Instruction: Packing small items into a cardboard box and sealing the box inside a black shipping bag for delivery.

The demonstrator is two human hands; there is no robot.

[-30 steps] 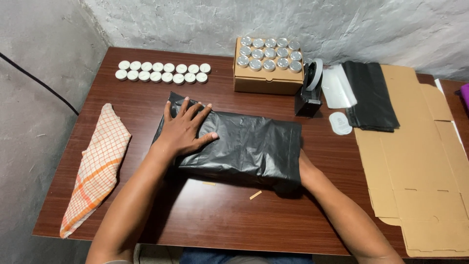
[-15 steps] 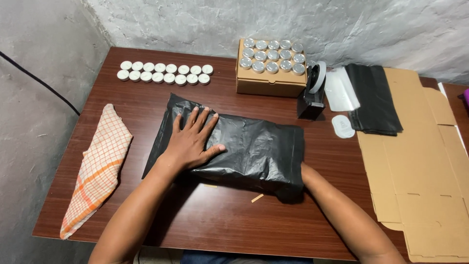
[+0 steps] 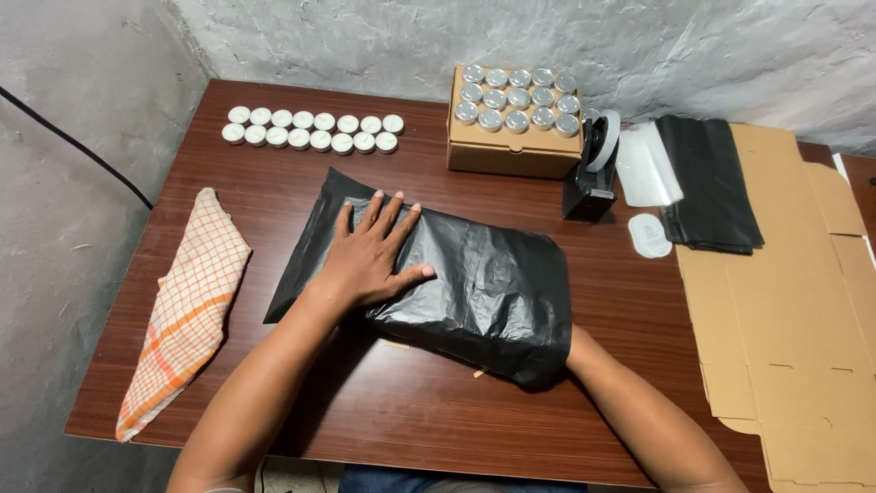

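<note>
A rough grey plastered wall (image 3: pixel 730 46) backs the dark brown wooden table (image 3: pixel 411 411) I am looking down on. At the far left of the table lies a folded cream cloth with orange checks (image 3: pixel 187 306). Behind it, near the back edge, two rows of small round white-lidded tins (image 3: pixel 312 131) stand side by side. My left hand (image 3: pixel 372 256) lies flat, fingers spread, pressing on the left half of the shiny black plastic mailer bag (image 3: pixel 456 283), which sits in the middle of the table and bulges on its right half. My right forearm runs into the open right end of that bag, so the right hand is hidden inside and I cannot tell whether it is spread or closed. Behind the bag a shut brown cardboard box (image 3: pixel 511 151) carries silver-lidded tins (image 3: pixel 516 94). Just right of it stands a black tape dispenser (image 3: pixel 591 173), then a stack of black bags (image 3: pixel 710 183), then flat cardboard sheets (image 3: pixel 794 310).
</note>
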